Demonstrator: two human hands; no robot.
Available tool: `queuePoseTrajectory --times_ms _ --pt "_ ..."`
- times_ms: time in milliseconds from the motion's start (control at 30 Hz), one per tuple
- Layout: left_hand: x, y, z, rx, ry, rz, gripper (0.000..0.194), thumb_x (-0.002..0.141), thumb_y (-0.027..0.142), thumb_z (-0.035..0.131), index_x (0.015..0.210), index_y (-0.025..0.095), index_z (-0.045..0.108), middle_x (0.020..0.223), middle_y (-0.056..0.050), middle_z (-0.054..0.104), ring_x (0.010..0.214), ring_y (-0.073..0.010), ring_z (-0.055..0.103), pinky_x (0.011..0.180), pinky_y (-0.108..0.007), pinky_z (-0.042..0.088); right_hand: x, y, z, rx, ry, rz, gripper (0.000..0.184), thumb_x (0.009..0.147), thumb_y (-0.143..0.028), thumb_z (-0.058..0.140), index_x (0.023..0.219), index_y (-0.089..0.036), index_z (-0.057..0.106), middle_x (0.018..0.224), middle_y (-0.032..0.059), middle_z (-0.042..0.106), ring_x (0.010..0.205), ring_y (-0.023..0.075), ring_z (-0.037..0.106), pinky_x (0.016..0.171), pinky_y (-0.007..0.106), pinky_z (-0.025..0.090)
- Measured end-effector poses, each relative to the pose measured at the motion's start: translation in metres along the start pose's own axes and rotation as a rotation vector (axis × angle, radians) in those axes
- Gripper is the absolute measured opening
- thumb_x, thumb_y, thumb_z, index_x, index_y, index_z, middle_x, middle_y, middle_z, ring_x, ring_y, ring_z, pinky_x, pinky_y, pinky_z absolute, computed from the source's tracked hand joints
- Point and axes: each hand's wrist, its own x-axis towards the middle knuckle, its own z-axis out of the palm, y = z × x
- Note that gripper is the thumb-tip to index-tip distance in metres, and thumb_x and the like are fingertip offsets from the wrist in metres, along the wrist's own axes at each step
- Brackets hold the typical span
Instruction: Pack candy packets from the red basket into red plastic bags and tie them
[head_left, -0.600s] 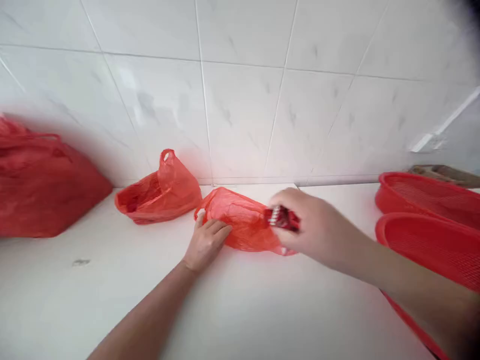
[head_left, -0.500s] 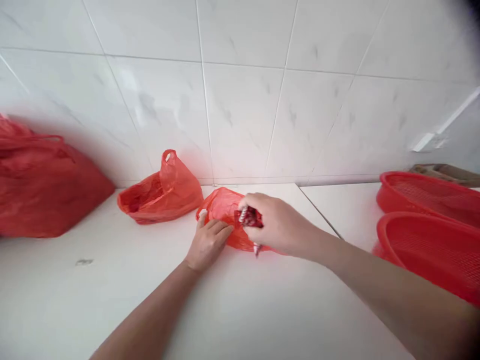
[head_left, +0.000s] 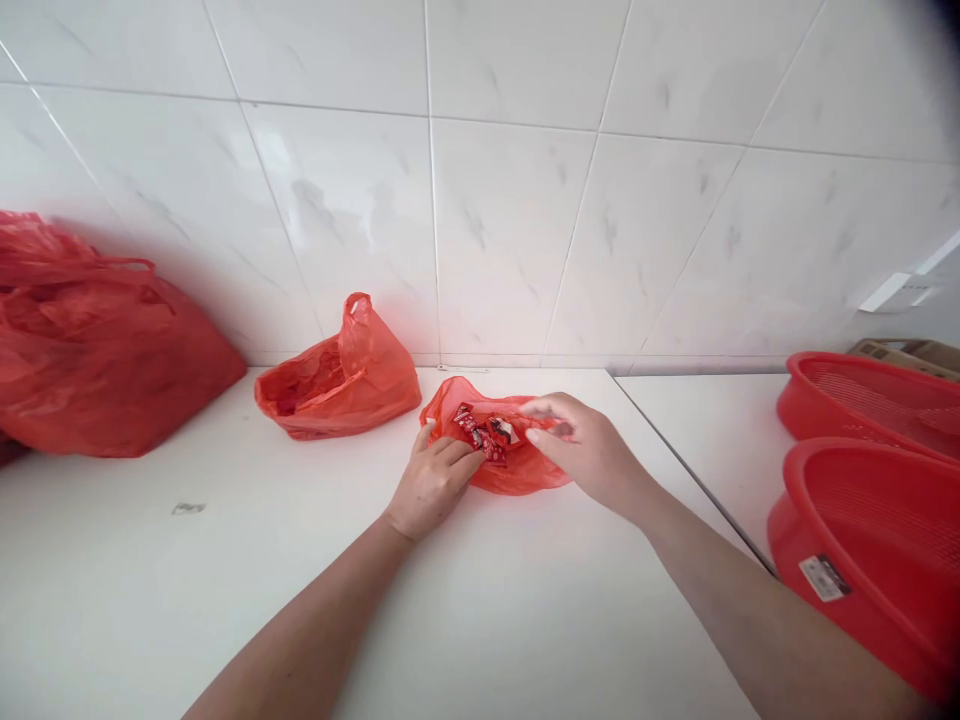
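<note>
A thin red plastic bag (head_left: pixel 517 482) lies with its mouth facing up on the white table. My left hand (head_left: pixel 435 488) holds its near left rim, thumb and fingers closed over the plastic. Inside the mouth rest several small, shiny red-and-white wrapped packets (head_left: pixel 486 436); I cannot make out what they contain. My right hand (head_left: pixel 589 445) is over the bag's right side, thumb and fingers apart, holding nothing.
To the left stands another open red plastic bag (head_left: pixel 352 385) with red contents, and farther left a large full one (head_left: pixel 112 350). Two red mesh baskets (head_left: pixel 806 500) sit at the right, near a cardboard box (head_left: pixel 915 352). A tiled wall (head_left: pixel 495 240) rises behind the table.
My right hand has let go of the red-and-white packets, which now lie in the bag, and its fingers have opened. My left hand keeps its hold on the rim. The view has shifted slightly.
</note>
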Motion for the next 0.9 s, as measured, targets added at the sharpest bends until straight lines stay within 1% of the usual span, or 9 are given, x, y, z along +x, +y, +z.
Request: queuePoseTrajectory --times_ms 100,200,333,433,533,633,700,800,900 --pt "0.001 0.001 -0.002 -0.066 0.002 -0.018 0.02 0.088 0.027 0.052 0.105 0.021 0.06 0.091 -0.004 0.067 0.084 -0.0183 0.06 0.106 -0.05 0.022 -0.025 0.014 -0.008 -0.145 0.273 -0.035 0.023 0.081 -0.026 0.053 0.103 -0.027 0.059 0.116 0.0032 0.054 0.109 0.019 0.051 0.088 0.034 0.045" --pt "0.0 -0.002 -0.003 -0.089 0.112 -0.169 0.038 0.083 0.04 0.058 0.115 0.021 0.056 0.114 -0.012 0.059 0.105 -0.0253 0.054 0.102 -0.048 0.03 -0.038 0.034 -0.004 -0.219 0.441 0.031 0.046 0.077 -0.033 0.06 0.121 -0.027 0.047 0.127 0.0066 0.046 0.117 0.023 0.045 0.092 0.039 0.044" --pt "-0.004 -0.015 0.0 -0.134 0.315 -0.587 0.044 0.082 0.04 0.057 0.121 0.02 0.05 0.13 -0.016 0.043 0.121 -0.0291 0.043 0.097 -0.046 0.038 -0.038 0.055 0.013 -0.14 0.424 0.18 0.069 0.074 -0.044 0.064 0.133 -0.028 0.032 0.134 0.0077 0.041 0.119 0.0235 0.043 0.093 0.04 0.044" --pt "-0.003 -0.024 0.0 -0.341 0.264 -0.909 0.058 0.078 0.046 0.059 0.128 0.021 0.043 0.126 -0.015 0.047 0.104 -0.0268 0.055 0.082 -0.041 0.048 -0.031 0.064 0.026 -0.053 0.384 0.262 0.069 0.073 -0.049 0.062 0.132 -0.027 0.034 0.132 0.0082 0.043 0.112 0.0227 0.048 0.086 0.038 0.047" --pt "0.006 -0.032 0.001 -0.549 0.163 -1.124 0.067 0.068 0.043 0.068 0.127 0.021 0.045 0.116 -0.013 0.056 0.094 -0.0255 0.059 0.077 -0.038 0.048 -0.019 0.076 0.034 0.076 0.423 0.328 0.057 0.071 -0.048 0.062 0.122 -0.025 0.047 0.125 0.0077 0.049 0.104 0.0235 0.052 0.087 0.04 0.044" --pt "0.025 -0.043 0.004 -0.769 0.094 -1.185 0.038 0.061 0.03 0.071 0.096 0.016 0.063 0.087 -0.009 0.065 0.08 -0.0241 0.062 0.071 -0.035 0.049 0.002 0.088 0.032 0.305 0.45 0.414 0.034 0.068 -0.045 0.064 0.093 -0.022 0.061 0.103 0.0075 0.062 0.098 0.0259 0.056 0.086 0.041 0.043" --pt "0.043 -0.052 0.004 -0.858 0.099 -1.178 0.017 0.064 0.025 0.065 0.076 0.014 0.062 0.07 -0.006 0.063 0.066 -0.0198 0.061 0.062 -0.032 0.05 0.02 0.092 0.023 0.44 0.411 0.467 0.026 0.07 -0.044 0.06 0.077 -0.019 0.062 0.086 0.0083 0.066 0.086 0.0262 0.061 0.076 0.04 0.048" --pt "0.076 -0.063 -0.009 -0.874 0.239 -1.145 0.014 0.068 0.025 0.058 0.077 0.015 0.06 0.068 -0.003 0.06 0.06 -0.0142 0.058 0.059 -0.028 0.05 0.047 0.084 0.001 0.628 0.382 0.497 0.023 0.074 -0.041 0.054 0.074 -0.018 0.06 0.077 0.0087 0.066 0.072 0.0236 0.064 0.06 0.036 0.051" --pt "0.101 -0.065 -0.036 -0.858 0.399 -1.036 0.017 0.071 0.028 0.057 0.083 0.016 0.061 0.072 -0.001 0.06 0.063 -0.0119 0.057 0.061 -0.025 0.05 0.061 0.066 -0.025 0.806 0.449 0.41 0.016 0.075 -0.037 0.055 0.073 -0.021 0.054 0.082 0.0031 0.066 0.075 0.0171 0.064 0.062 0.03 0.052"
